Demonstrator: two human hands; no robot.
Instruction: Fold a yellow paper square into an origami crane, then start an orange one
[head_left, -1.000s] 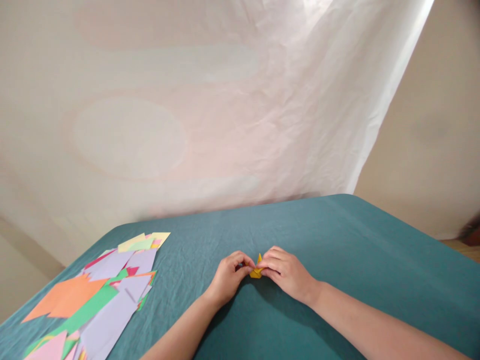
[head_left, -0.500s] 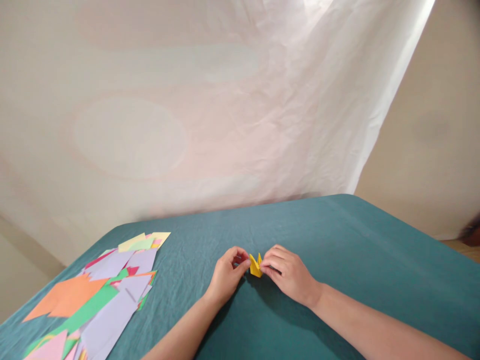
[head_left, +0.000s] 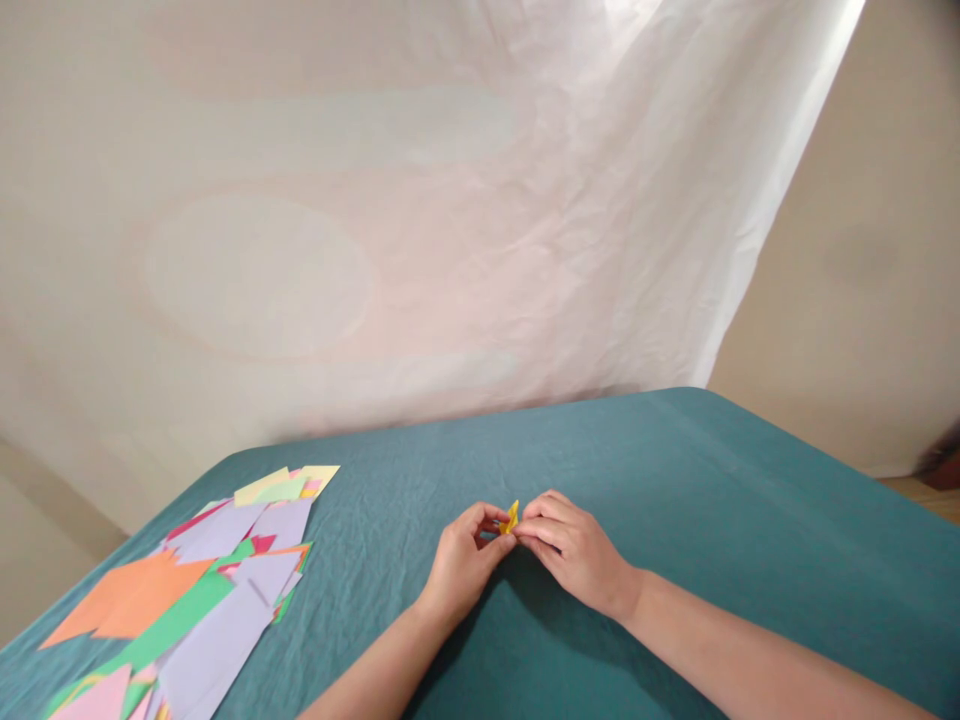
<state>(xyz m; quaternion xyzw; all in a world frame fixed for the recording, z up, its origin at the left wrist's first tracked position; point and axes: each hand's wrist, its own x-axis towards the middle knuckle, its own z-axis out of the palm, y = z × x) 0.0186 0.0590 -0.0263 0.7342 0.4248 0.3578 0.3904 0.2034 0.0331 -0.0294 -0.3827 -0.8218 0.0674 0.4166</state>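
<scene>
A small piece of folded yellow paper (head_left: 511, 520) is held between my two hands, just above the green cloth, with one point sticking up. My left hand (head_left: 469, 552) pinches it from the left, the thumb lying across its lower part. From the right, my right hand (head_left: 568, 545) grips its edge between thumb and fingertips, the other fingers curled. Most of the paper is hidden behind my fingers, so its exact folded shape cannot be made out.
A dark green cloth (head_left: 645, 470) covers the table. Loose coloured paper sheets (head_left: 217, 625), purple, orange, green, pink and yellow, lie overlapping on the left side. Behind the table hangs a pale sheet (head_left: 450, 250). A dark reddish object (head_left: 941, 465) shows at the right edge.
My left hand has shifted slightly right, closing further over the yellow paper. Less of the paper shows now, and one upright point is visible instead of two. My right hand has hardly moved.
</scene>
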